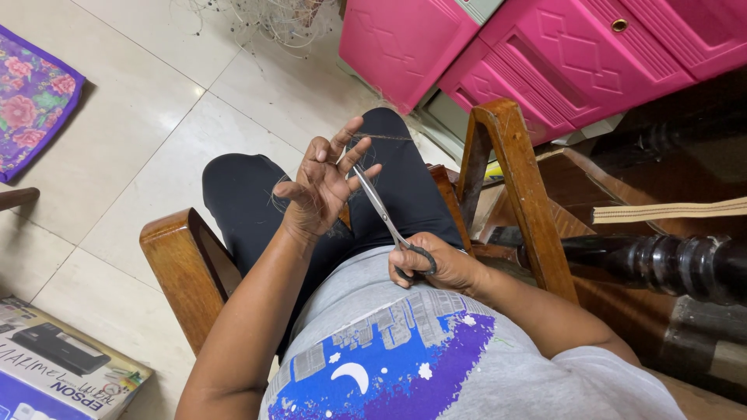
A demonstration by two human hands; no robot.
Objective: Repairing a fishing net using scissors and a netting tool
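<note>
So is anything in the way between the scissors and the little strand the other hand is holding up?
Nothing visible is. The right hand holds the scissors by the loops, and the blades point up to the left hand, whose fingers pinch a thin strand. The blade tips sit right by those fingers, with only open air between them and the strand.

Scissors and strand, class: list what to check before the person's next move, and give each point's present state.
1. Slim metal scissors in right hand, fingers through the loops: ok.
2. Thin brown strand pinched by left hand: ok.
3. Blades closed, tips by left fingers: not ok.
4. Strand between the blades: cannot tell.
5. Black-trousered lap beneath the hands: ok.
</note>
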